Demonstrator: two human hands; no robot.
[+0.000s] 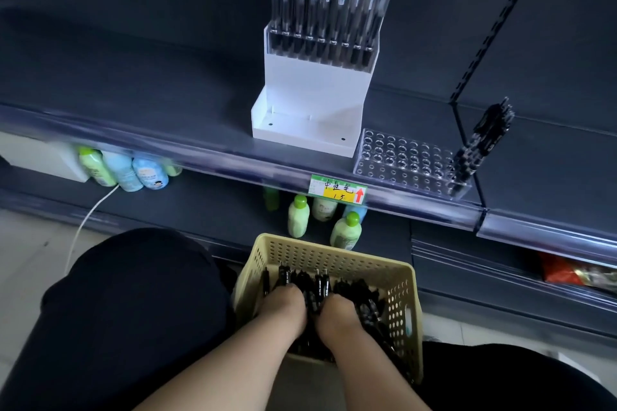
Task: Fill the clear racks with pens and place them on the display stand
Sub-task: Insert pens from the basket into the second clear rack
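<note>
Only thing I can actually read is the green and yellow paper price tag [338, 192] clipped in the clear plastic strip along the front edge of the dark shelf [133, 90]: handwritten "中性笔" with "1.5" under it, plus a red up arrow at its right end. Its small green print and the bottle labels are too blurry.

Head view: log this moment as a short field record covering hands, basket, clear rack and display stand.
left hand: down in the basket among the pens, fingers hidden
right hand: beside the left, also buried in the pens
basket: beige, perforated, holds loose black pens
clear rack: on the shelf right of the stand, mostly empty holes, a few pens at its right end
display stand: white, upper tier holds a filled rack, lower tier empty
price tag: on the shelf edge, red arrow
</note>
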